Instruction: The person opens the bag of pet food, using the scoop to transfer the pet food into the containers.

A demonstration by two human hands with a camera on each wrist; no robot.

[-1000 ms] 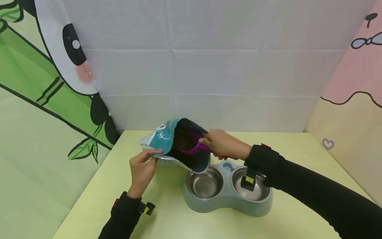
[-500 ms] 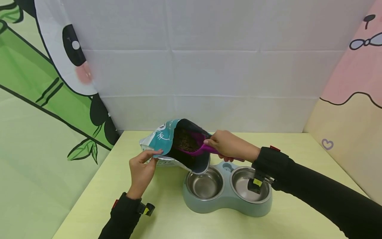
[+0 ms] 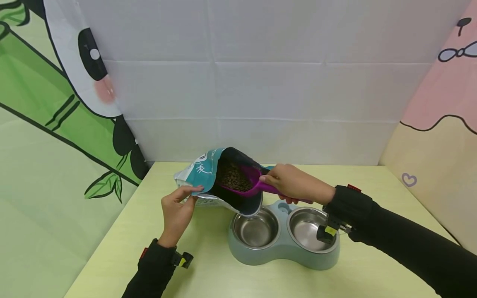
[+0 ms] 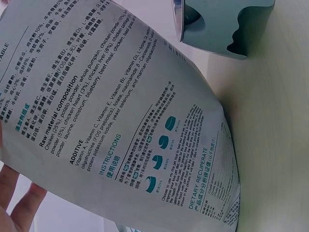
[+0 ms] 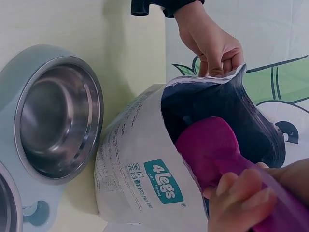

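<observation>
Pale green tabletop (image 3: 208, 273): a glossy food bag (image 3: 203, 174) beside the steel double bowl (image 3: 284, 236) is pinched open by the left hand (image 3: 178, 211); a purple kibble-filled scoop (image 3: 242, 182) is gripped by the right hand (image 3: 294, 184).

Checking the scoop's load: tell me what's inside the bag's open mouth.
Inside the bag: the purple scoop heaped with brown kibble, held by the right hand. The dark interior hides anything deeper.

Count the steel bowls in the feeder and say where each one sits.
2. The left bowl sits just below the open mouth of the food bag; the right bowl sits beside it, under the right hand's wrist. Both look empty.
</observation>
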